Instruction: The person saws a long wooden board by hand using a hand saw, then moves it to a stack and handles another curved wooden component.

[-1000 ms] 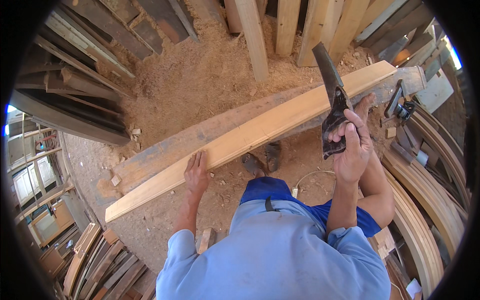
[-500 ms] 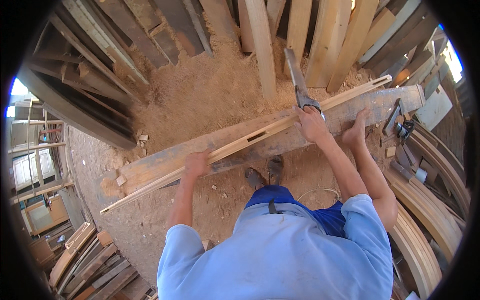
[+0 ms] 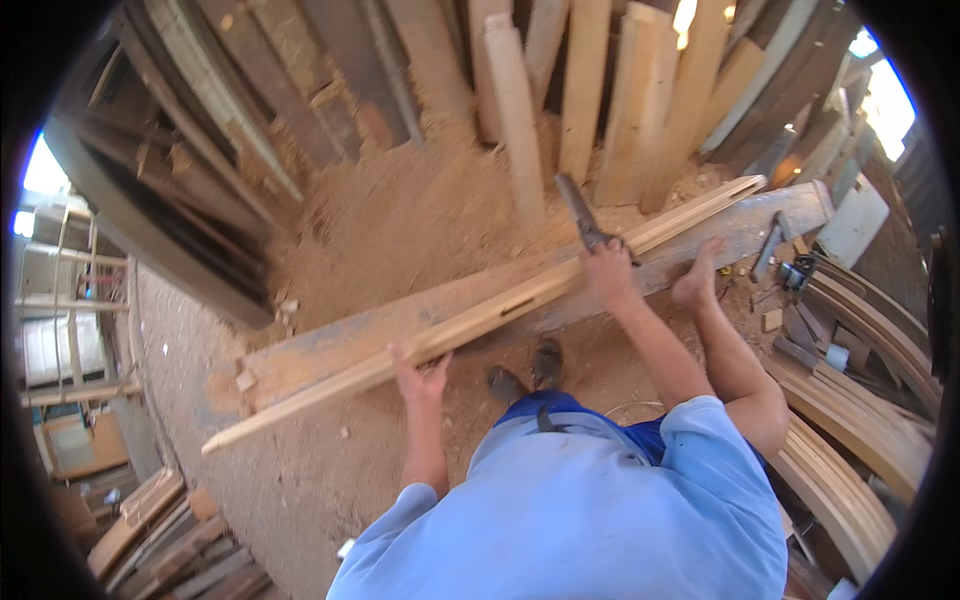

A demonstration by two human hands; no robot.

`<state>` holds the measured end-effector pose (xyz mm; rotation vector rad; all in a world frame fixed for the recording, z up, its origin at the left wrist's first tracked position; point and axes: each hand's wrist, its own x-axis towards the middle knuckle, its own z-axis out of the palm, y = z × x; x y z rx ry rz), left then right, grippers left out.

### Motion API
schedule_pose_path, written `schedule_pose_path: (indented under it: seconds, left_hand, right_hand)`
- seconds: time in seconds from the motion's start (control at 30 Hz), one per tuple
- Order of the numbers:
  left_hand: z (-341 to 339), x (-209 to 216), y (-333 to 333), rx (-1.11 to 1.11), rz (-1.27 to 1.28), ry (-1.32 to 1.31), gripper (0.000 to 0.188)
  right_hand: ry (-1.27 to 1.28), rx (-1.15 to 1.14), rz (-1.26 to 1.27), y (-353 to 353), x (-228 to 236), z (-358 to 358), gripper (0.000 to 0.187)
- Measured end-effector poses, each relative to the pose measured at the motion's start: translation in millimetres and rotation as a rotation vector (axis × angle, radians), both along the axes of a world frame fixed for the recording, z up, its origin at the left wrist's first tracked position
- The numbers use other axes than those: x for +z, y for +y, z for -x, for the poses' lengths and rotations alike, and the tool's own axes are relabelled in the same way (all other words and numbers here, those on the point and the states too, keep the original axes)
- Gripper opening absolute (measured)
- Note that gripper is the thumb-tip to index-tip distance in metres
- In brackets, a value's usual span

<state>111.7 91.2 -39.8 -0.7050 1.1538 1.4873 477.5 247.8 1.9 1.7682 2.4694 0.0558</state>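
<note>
A long, pale wooden strip (image 3: pixel 465 322) with a narrow dark slot cut in it lies slantwise over a thick, worn plank (image 3: pixel 340 328). My left hand (image 3: pixel 423 378) holds the strip's near edge left of the slot, thumb and fingers apart around it; part of the fingers is hidden by the wood. In my right hand (image 3: pixel 608 275) is the handle of a handsaw (image 3: pixel 577 212), its dark blade pointing away from me past the strip's far edge. That hand is at the strip, right of the slot. My bare foot (image 3: pixel 698 275) rests on the plank at right.
Tall boards (image 3: pixel 515 120) lean along the far side, above heaped sawdust (image 3: pixel 400 220). A hand plane (image 3: pixel 797 272) and a wooden block (image 3: pixel 772 320) lie to the right. Stacked timber (image 3: pixel 850 420) fills the right side, and more scrap wood (image 3: pixel 185 545) lies at lower left.
My left hand has shifted from the strip's top to its near edge, and a bit right. The strip has rolled slightly, showing a broader face. My right hand still holds the saw.
</note>
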Motion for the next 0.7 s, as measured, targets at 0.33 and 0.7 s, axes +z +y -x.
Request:
schedule_pose_path:
  seconds: [0.33,0.7]
  left_hand:
    - [-7,-48,-54,0.260,-0.099,0.074,0.041]
    - [84,108,-64,0.196,-1.022,0.466,0.074]
  right_hand:
    - [0.344,-0.142,0.169,-31,37,-22,0.031]
    - [0.802,-0.050,-0.201,4,175,42,0.026]
